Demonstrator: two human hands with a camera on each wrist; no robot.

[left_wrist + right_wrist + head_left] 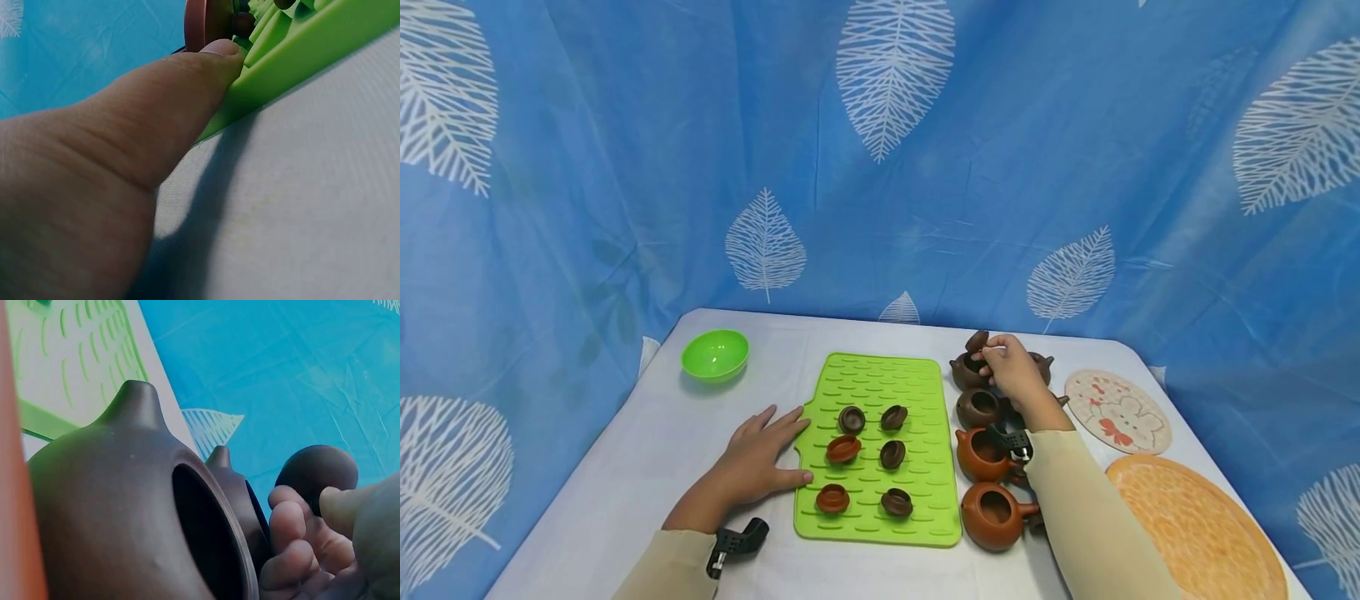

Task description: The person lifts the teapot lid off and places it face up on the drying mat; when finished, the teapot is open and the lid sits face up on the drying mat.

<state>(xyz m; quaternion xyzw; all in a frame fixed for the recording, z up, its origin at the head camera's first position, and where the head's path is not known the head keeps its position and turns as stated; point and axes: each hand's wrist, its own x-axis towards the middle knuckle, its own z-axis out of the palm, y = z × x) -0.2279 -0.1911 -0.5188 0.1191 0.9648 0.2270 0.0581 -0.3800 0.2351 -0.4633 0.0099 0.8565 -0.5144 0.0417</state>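
My right hand [1017,371] pinches a dark brown teapot lid [977,341] by its knob, tilted just above the open mouth of the farthest dark teapot [959,372]. In the right wrist view, thumb and fingers meet on the knob of that lid [320,467], beside a large dark teapot [112,506] with no lid on. Nearer me stand an orange-brown teapot [968,460] and a reddish one [991,537], both uncovered. My left hand [756,462] lies with spread fingers at the left edge of the green mat [880,379], its thumb [181,81] touching the rim.
Several lids lie on the mat, among them a reddish lid [832,498] and a dark lid [897,502]. A green bowl [715,357] stands at the back left. On the right are a rabbit-patterned round mat [1090,392] and a larger tan round mat [1195,525].
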